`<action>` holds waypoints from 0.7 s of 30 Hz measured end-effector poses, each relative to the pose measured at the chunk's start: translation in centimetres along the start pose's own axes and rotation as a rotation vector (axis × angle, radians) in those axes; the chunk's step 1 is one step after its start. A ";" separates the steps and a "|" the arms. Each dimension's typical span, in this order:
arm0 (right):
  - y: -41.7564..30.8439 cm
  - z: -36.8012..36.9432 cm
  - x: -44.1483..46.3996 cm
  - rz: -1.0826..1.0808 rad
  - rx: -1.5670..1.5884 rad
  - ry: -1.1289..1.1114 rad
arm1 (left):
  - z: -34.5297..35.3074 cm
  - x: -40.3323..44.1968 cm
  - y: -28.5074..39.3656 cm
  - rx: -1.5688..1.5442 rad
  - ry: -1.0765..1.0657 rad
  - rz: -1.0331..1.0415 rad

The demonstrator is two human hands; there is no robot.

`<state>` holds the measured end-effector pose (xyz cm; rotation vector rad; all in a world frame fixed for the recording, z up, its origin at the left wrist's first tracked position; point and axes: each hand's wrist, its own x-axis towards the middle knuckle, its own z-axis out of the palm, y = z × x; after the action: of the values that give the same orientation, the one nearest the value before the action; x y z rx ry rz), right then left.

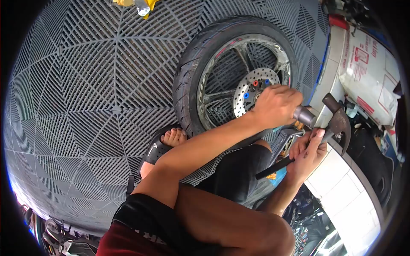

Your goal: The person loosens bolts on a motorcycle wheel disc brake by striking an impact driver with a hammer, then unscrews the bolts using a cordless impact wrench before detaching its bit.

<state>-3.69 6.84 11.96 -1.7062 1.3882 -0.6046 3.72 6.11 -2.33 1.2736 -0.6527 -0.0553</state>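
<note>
My left hand is closed around a grey metal cylinder that sticks out past the little-finger side of the fist. Most of the cylinder is hidden by the fingers. Below it, my right hand grips a claw hammer close to its head, with the thumb along the dark handle. The hammer's head lies just right of the cylinder, and its curved claw points down. Behind my left fist, a motorcycle wheel with its tyre lies on the floor. Its drilled brake disc carries red and blue fittings.
Grey slatted floor tiles spread around the wheel. My sandalled foot is beside the tyre. At right are a printed white sack and a white tiled ledge. A yellow object lies at the top edge.
</note>
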 end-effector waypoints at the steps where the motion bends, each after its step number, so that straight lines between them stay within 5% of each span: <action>1: 0.2 0.2 0.4 0.002 -0.003 -0.004 | -0.1 -0.1 0.1 0.011 -0.015 -0.007; 4: 0.9 0.3 1.4 0.014 -0.012 -0.049 | -0.6 0.2 0.8 0.009 -0.111 -0.094; 12: 3.0 -2.7 1.0 0.078 -0.046 -0.064 | -2.3 5.8 0.7 -0.352 -1.065 -0.224; 21: 3.2 -5.5 1.5 0.192 -0.091 -0.116 | -1.2 2.9 0.7 -0.136 -0.885 -0.182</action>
<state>-9.37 3.63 12.07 -1.6275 1.4941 -0.3349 6.47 6.23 -0.60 1.1419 -1.2547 -0.8356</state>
